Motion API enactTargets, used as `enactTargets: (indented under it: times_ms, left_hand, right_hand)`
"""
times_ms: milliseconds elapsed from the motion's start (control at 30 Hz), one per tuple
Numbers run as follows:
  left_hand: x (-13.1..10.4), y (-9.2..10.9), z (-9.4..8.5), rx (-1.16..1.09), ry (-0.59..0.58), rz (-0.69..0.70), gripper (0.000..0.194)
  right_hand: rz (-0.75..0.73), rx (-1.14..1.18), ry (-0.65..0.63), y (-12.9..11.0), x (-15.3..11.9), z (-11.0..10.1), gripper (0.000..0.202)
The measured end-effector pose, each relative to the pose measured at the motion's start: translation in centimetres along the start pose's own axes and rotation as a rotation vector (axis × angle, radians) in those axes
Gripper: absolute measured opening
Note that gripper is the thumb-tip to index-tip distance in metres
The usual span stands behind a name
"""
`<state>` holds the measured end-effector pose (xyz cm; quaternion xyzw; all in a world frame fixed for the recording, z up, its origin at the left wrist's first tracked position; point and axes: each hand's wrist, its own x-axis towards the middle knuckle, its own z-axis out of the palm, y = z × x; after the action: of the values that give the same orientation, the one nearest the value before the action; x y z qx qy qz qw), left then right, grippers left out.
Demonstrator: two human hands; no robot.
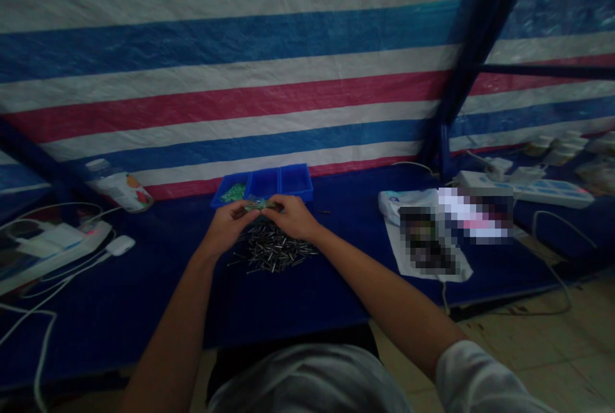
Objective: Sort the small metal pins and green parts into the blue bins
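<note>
My left hand [227, 226] and my right hand [296, 217] meet over the table, fingers closed on a small clear plastic bag [260, 203] with a greenish tint. What the bag contains is too small to make out. Right below the hands lies a loose heap of thin dark metal pins [276, 250], some scattered at its edges. Just behind the hands stands a blue tray [295, 181] with three compartments. Its left compartment holds small green pieces [233, 193], partly hidden by my left hand.
The blue table [288, 310] backs onto a striped plastic sheet [240, 93]. At left are a bottle [125, 190], a power strip [91, 240] and white cables. To the right lie a white plastic packet [403, 205] and another power strip [552, 189].
</note>
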<state>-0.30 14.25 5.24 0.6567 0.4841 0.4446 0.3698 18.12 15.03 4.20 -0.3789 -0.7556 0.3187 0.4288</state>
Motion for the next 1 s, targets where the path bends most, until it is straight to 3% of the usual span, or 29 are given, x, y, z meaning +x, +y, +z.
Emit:
enactTargets:
  times_ms: [267, 633, 1000]
  left_hand:
    - [-0.03, 0.13, 0.05, 0.044, 0.05, 0.017, 0.027]
    - [0.07, 0.17, -0.01, -0.014, 0.117, 0.034, 0.044]
    - [0.14, -0.19, 0.03, 0.002, 0.082, 0.027, 0.046]
  right_hand:
    - [-0.004, -0.044, -0.006, -0.18, 0.01, 0.03, 0.016]
    - [-0.016, 0.03, -0.03, 0.02, -0.08, 0.15, 0.02]
    - [-0.017, -0.069, 0.004, -0.26, -0.1, 0.02, 0.02]
